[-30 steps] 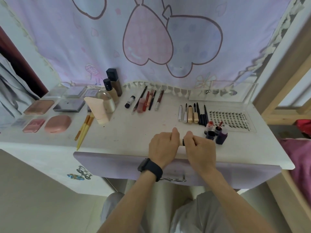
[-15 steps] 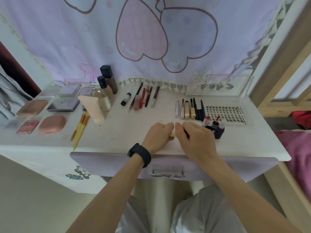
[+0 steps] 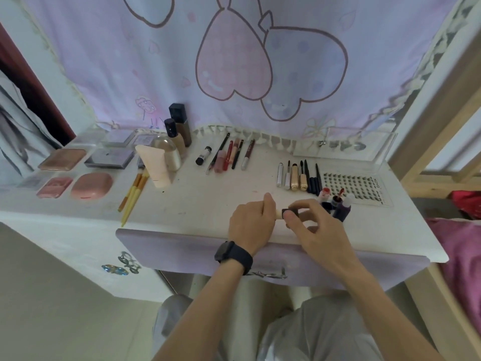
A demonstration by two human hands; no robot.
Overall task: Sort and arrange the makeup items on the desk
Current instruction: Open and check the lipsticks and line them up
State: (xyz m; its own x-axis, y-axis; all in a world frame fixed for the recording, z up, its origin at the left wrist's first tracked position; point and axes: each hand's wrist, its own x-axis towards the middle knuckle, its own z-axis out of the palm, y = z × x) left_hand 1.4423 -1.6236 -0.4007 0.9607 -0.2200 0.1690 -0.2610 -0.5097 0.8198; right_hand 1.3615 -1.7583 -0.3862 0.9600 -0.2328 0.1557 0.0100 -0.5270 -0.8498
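the lash card (image 3: pixel 356 185) bears sideways letters along its right edge, seemingly "xoyo".

We are in a home bedroom, seated at a small white dressing desk (image 3: pixel 197 204) with a lilac drawer front (image 3: pixel 169 251). Behind it hangs a lilac cloth (image 3: pixel 130 61) printed with cartoon hearts and trimmed in lace. Pink compacts (image 3: pixel 91 185), foundation bottles (image 3: pixel 179 128), lip pencils (image 3: pixel 229 155) and a sheet of false lashes (image 3: pixel 354 185) cover the top. To our right we see a pale wooden bed frame (image 3: pixel 426 142) and pink bedding (image 3: pixel 466 256).
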